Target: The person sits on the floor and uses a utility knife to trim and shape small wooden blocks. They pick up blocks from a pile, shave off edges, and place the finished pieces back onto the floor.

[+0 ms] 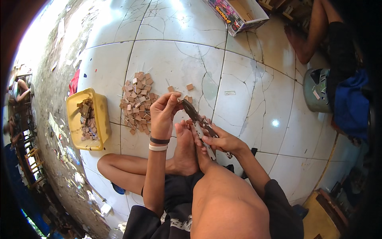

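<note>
My right hand (223, 139) is wrapped round the two handles of a long, dark, worn pair of snips or pliers (190, 108); the exact kind is unclear. Its jaws point up and left, toward my left hand (163, 115). Thumb and fingers of that hand pinch something small at the jaw tips, too small to make out. Left of it lies a heap of small brown square blocks (137, 101), with thin pale pins or sticks poking out of some. A few loose blocks (190, 86) rest on the tiles just beyond my fingers. My bare feet are under the tool.
At the left stands a yellow plastic bin (104, 119) with brown pieces inside. An open printed cardboard box (238, 18) is at the far edge. Another person's leg (308, 40) and a grey-green tub (314, 93) are at the right. Cracked white tiles (258, 115) form the floor.
</note>
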A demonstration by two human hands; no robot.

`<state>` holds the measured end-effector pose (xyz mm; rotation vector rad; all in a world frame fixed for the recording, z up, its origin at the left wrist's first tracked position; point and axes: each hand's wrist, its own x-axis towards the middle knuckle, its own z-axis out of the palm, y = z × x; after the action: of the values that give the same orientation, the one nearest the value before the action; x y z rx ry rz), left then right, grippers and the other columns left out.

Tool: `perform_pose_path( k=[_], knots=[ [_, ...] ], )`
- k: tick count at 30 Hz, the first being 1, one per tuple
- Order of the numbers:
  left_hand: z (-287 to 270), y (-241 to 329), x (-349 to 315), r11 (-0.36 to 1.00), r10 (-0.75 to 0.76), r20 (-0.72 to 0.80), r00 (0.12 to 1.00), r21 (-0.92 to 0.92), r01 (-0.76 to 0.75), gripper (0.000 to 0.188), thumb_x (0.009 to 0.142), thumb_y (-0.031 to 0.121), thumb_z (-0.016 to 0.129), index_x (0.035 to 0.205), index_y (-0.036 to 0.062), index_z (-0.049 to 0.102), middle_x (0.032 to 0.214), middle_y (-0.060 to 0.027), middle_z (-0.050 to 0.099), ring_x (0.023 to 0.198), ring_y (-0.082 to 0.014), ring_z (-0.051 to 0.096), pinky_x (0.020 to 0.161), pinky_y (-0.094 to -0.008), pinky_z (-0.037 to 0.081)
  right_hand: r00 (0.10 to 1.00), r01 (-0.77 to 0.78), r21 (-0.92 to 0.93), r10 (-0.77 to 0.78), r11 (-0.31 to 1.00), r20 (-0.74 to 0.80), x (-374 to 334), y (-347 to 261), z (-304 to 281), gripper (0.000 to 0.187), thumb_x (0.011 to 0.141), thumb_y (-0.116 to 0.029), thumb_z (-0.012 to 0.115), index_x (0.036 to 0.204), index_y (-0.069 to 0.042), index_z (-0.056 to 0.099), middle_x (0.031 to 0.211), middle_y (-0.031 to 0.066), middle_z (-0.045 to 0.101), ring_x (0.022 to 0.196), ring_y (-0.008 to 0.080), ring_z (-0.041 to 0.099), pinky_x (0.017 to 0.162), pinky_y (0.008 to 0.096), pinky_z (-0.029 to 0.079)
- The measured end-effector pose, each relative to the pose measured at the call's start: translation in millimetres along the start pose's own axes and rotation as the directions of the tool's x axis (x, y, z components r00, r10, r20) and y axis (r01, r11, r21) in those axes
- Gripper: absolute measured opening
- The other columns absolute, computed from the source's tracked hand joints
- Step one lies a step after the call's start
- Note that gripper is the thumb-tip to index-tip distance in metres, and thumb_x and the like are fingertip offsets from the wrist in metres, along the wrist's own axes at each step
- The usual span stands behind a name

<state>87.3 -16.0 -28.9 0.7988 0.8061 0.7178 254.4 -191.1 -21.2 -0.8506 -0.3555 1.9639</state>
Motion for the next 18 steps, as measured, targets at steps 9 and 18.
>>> perform_pose_path(
  k=[9,18],
  knots=[
    [2,-17,-8,0.985,0.002,-0.074,0.997,-0.174,-0.015,0.023,0.106,0.022,0.071,0.117,0.0024,0.074,0.112,-0.0038,0.076,0.094,-0.0123,0.072,0.088,-0.0289,0.06,0.999,-0.022,0.09,0.018,0.996,0.037,-1,7,-4,0.02,0.113,-0.021,0.058,0.123,-0.004,0.057,0.099,0.0023,0.058,0.086,0.0119,0.058,0.078,0.0297,0.051],
    [-4,-20,-10,0.984,-0.017,-0.097,0.995,-0.178,0.0,0.024,0.106,0.023,0.071,0.119,0.0022,0.074,0.103,-0.0028,0.077,0.095,-0.012,0.073,0.087,-0.0283,0.059,0.998,-0.05,0.082,0.046,0.995,0.053,0,2,-2,0.023,0.113,-0.023,0.058,0.127,-0.004,0.055,0.098,0.0018,0.056,0.085,0.011,0.055,0.076,0.0291,0.05]
  ],
)
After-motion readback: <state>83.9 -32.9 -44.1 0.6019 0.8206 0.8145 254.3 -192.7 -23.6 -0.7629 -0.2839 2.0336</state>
